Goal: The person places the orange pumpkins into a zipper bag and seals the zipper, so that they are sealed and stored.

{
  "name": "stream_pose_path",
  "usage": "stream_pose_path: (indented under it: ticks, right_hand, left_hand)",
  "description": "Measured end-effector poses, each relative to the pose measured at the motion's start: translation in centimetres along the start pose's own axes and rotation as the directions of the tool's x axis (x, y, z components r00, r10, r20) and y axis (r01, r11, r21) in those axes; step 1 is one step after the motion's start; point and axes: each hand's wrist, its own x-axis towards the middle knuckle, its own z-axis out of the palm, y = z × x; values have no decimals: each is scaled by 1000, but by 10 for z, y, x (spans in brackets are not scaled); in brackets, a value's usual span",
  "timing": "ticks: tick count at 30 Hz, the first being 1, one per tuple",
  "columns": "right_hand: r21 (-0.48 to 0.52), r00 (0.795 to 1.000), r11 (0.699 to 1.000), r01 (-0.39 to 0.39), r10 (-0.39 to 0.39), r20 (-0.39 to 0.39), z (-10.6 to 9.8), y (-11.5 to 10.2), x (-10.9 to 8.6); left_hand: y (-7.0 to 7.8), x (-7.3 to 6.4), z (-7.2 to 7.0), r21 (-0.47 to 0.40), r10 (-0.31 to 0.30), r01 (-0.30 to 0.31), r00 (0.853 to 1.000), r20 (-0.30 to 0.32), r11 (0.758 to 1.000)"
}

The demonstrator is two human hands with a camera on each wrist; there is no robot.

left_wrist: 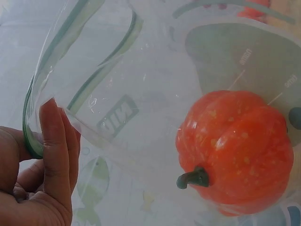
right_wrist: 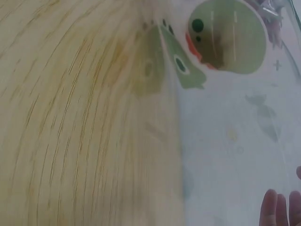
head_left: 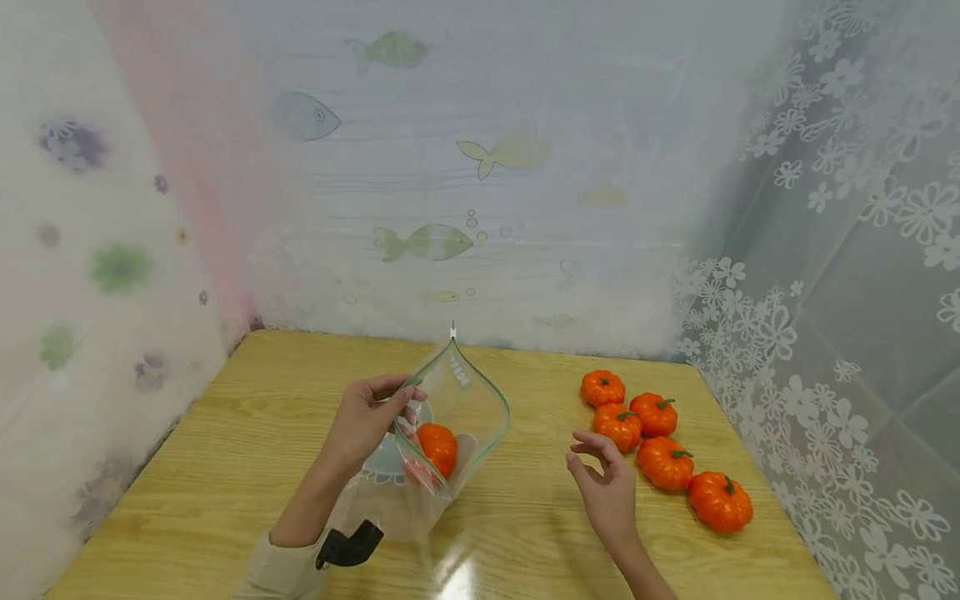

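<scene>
My left hand (head_left: 367,421) pinches one side of the green-edged mouth of a clear zip bag (head_left: 480,408), which gapes open above the table. Inside the bag lies a small orange pumpkin (head_left: 438,448). Through the film in the left wrist view, that pumpkin (left_wrist: 235,155) shows its curled green stem, beside the bag's printed green shape. To the right of the bag, my right hand (head_left: 611,483) hovers with loosely bent fingers and nothing between them. Only its fingertips (right_wrist: 269,207) enter the right wrist view, at the lower right corner.
Several more orange pumpkins (head_left: 665,463) with green stems sit in a cluster on the right of the wooden table (head_left: 262,417), just beyond my right hand. A fish-print curtain (head_left: 525,208) hangs behind the table, with patterned sheets along both sides.
</scene>
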Motion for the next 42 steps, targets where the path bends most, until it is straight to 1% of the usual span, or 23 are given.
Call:
stream_pose_path:
  ticks: [4,8,11,17,19,21,24,27,29,32,36,37,39,40,42]
  right_hand:
    - [-26,1000,1000,-5,5,-21,-23,2,1]
    - [-47,1000,999,21,-22,-22,-48,5,4]
    - [-98,998,994,44,-47,-35,-65,6,6]
    - [-131,992,990,41,-56,-112,-91,3,8]
    - [-137,989,990,31,-50,-137,-99,1,9]
    - [-164,987,986,17,-42,-154,-108,0,11]
    - [-257,986,966,-13,-31,-164,-120,-3,14]
    - [-359,983,932,-56,-12,-184,-131,-5,15]
    - [-404,980,911,-78,-3,-197,-138,-5,15]
    - [-427,972,894,-135,35,-234,-149,-1,16]
    - [-426,953,874,-234,121,-277,-161,4,17]
    - [-434,949,864,-257,141,-280,-164,5,17]
    - [-451,946,846,-285,173,-273,-171,7,18]
    - [-468,949,836,-288,182,-259,-174,8,19]
    - [-513,956,809,-286,208,-206,-182,8,20]
  left_hand:
    - [5,0,-1,-6,2,-2,1000,-11,1000]
    - [9,-1,-2,-23,3,-3,1000,-7,1000]
    - [12,-1,-3,-33,11,-11,1000,-4,999]
    - [19,0,-4,-15,32,-32,999,-10,999]
    - [22,1,-4,-10,39,-40,999,-15,999]
    - [25,2,-5,-7,47,-47,999,-15,999]
    - [30,2,-6,-10,63,-63,998,-13,998]
    - [34,2,-7,-10,72,-72,997,-11,997]
    - [37,2,-7,-7,75,-75,997,-11,997]
    - [39,2,-8,-4,72,-72,997,-14,997]
    - [44,2,-9,0,75,-75,997,-19,997]
    - [45,3,-9,2,79,-79,997,-21,997]
    - [48,3,-9,6,87,-87,996,-20,996]
    - [50,4,-9,8,94,-93,995,-19,996]
    - [53,5,-9,12,102,-102,995,-17,995]
